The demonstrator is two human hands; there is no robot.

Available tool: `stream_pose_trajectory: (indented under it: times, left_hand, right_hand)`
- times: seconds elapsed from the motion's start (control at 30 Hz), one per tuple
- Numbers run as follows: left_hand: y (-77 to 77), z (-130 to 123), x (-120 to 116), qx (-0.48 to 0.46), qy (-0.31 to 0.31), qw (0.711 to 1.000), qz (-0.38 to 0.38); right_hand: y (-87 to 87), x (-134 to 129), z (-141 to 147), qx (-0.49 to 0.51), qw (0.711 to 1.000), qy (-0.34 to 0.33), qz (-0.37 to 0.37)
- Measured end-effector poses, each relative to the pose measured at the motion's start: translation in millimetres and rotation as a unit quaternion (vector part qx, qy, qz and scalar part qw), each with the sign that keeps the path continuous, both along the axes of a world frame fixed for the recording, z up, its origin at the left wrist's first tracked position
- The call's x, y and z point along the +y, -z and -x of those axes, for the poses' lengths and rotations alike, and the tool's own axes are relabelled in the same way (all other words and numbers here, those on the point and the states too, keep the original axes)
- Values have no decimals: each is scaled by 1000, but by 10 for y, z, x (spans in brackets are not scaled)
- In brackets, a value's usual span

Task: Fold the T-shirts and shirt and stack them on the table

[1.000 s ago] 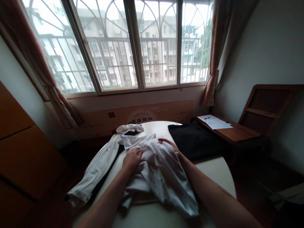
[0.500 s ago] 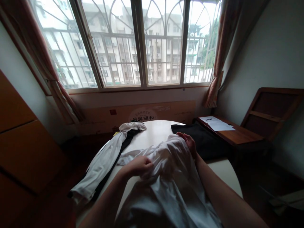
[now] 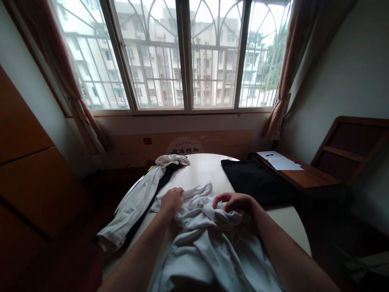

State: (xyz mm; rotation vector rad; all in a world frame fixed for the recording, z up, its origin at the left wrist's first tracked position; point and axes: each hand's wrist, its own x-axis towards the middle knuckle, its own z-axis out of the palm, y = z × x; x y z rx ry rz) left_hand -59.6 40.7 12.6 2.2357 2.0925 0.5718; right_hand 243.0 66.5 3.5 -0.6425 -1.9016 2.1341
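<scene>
A rumpled white cloth point(image 3: 206, 243) lies bunched on the round white table point(image 3: 203, 166) and hangs toward me over the near side. At the upper left of the bunch, my left hand point(image 3: 172, 201) is closed on the cloth, its fingertips partly hidden. My right hand point(image 3: 232, 201) curls its fingers round a gathered fold on the right side. Left of my hands lies a long white garment point(image 3: 136, 207) over dark fabric. Behind my right hand, a folded black cloth point(image 3: 258, 180) rests on the table.
Right of the table stands a brown wooden table point(image 3: 316, 174) bearing white papers point(image 3: 282, 162). A wooden chair back point(image 3: 343, 150) is behind it. Beyond the round table, a printed box panel point(image 3: 130, 150) leans below the barred window. An orange-brown cabinet point(image 3: 33, 162) stands at left.
My right hand has moved left and nearer to me, gathering the cloth it was spreading upright. My left hand has shifted up and slightly left. The view has turned slightly.
</scene>
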Motion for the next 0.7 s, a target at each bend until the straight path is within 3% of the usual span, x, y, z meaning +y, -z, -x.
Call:
stream_pose_trajectory:
  times: [0.1, 0.17, 0.27, 0.33, 0.43, 0.53, 0.6, 0.7]
  left_hand:
    - [-41, 52, 24, -47, -42, 997, -45]
    - [-83, 125, 40, -111, -68, 986, -106]
    - [-118, 291, 86, -193, -103, 957, -191]
    - [-109, 417, 133, -219, -138, 941, -219]
    - [-73, 586, 211, -288, -205, 901, -253]
    - [-68, 693, 258, -328, -245, 869, -280]
    - [-93, 730, 266, -331, -259, 858, -296]
    - [-145, 766, 260, -342, -277, 840, -318]
  right_hand:
    - [-6, -9, -21, 6, 1000, 7, -11]
    - [-6, -34, -85, 40, 998, 57, -7]
    - [-5, -84, -212, 126, 976, 178, 3]
    - [-16, -102, -287, 196, 937, 288, 14]
    - [-65, -63, -375, 253, 855, 453, 7]
    - [-123, 50, -479, 212, 766, 600, -97]
    - [-140, 130, -585, 134, 654, 718, -198]
    - [-109, 216, -780, 15, 454, 837, -305]
